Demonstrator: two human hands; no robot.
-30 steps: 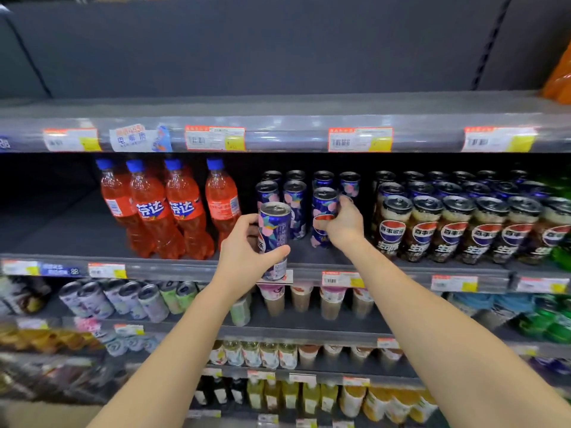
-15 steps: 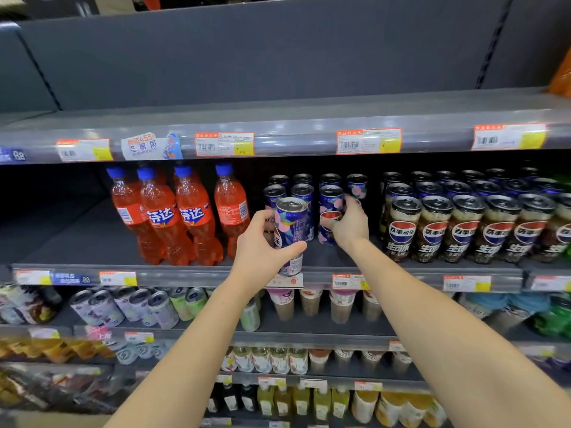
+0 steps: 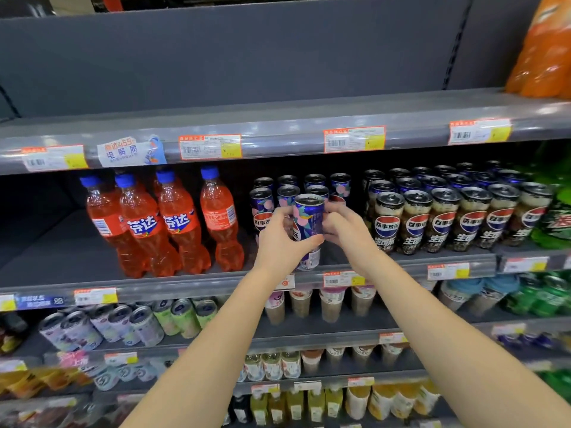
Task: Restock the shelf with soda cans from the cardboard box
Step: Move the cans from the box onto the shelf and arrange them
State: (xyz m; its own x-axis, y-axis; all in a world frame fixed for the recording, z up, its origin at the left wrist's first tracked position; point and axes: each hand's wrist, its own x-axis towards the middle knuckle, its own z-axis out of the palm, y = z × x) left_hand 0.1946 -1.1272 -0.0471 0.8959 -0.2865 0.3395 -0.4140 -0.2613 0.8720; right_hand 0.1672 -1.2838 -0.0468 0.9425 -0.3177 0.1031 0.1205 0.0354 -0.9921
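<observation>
Fingers [image 3: 278, 217] of left hand [image 3: 281, 242] are wrapped round purple can [image 3: 308, 220], centre frame, held upright for front slot; right hand [image 3: 343, 233] is curled on shelved can [image 3: 338, 199], prob. steadying it.

- We are in a shop: grey shelves [image 3: 278, 131] carry price tags [image 3: 210, 146] along their front edges.
- We see rows of bottles [image 3: 179, 220] and cans [image 3: 445, 217].

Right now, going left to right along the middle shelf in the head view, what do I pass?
Orange bottles → left hand → blue can it holds → right hand → black cans → green bottles.
</observation>
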